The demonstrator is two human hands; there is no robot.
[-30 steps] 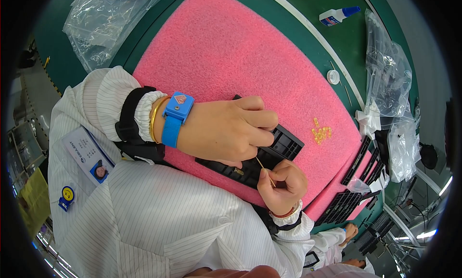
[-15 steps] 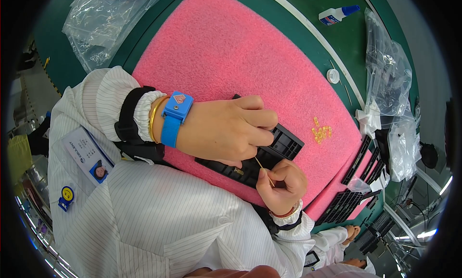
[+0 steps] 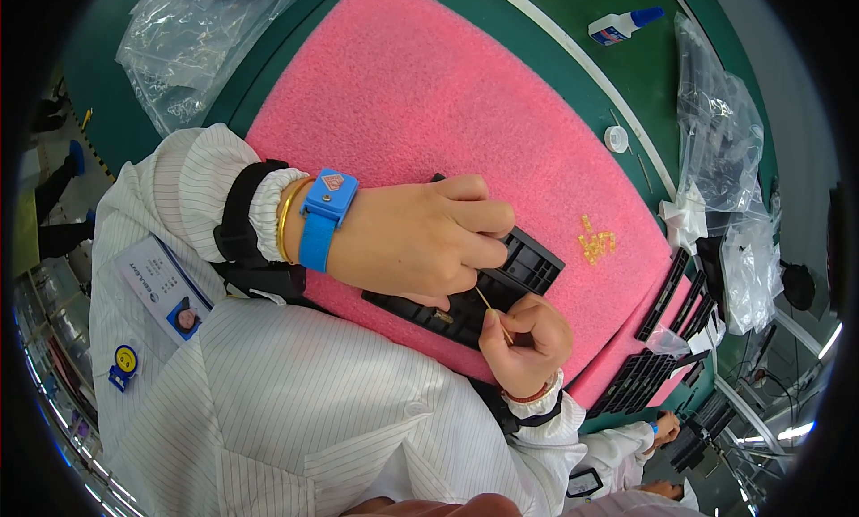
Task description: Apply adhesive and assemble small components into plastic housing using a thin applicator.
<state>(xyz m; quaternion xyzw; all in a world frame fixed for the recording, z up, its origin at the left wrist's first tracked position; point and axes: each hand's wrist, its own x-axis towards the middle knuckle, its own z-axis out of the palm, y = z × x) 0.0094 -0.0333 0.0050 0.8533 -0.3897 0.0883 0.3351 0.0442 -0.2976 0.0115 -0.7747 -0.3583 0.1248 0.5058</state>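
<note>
A black plastic part (image 3: 528, 268) with ribbed compartments lies on a pink foam mat (image 3: 385, 88). My left hand (image 3: 420, 235), with a blue strap at its wrist, lies across the part, its fingers curled down on it and its thumb along the near side. Its fingertips are partly hidden. My right hand (image 3: 528, 338) pinches a thin wooden stick (image 3: 484, 299) between thumb and forefinger. The stick's upper end reaches into the part close beside the left fingers. A small brass-coloured piece (image 3: 443, 317) sits in the part below my left thumb.
Small yellow pieces (image 3: 595, 241) lie loose on the foam. Beyond it are a glue bottle (image 3: 625, 25), a round white cap (image 3: 616, 139) and clear plastic bags (image 3: 723, 123). More black parts (image 3: 633, 379) lie at right. Another person's hand (image 3: 664, 428) shows at lower right.
My right hand and the stick have shifted very slightly; my left hand stays on the part. At lower right the other person's hand has moved.
</note>
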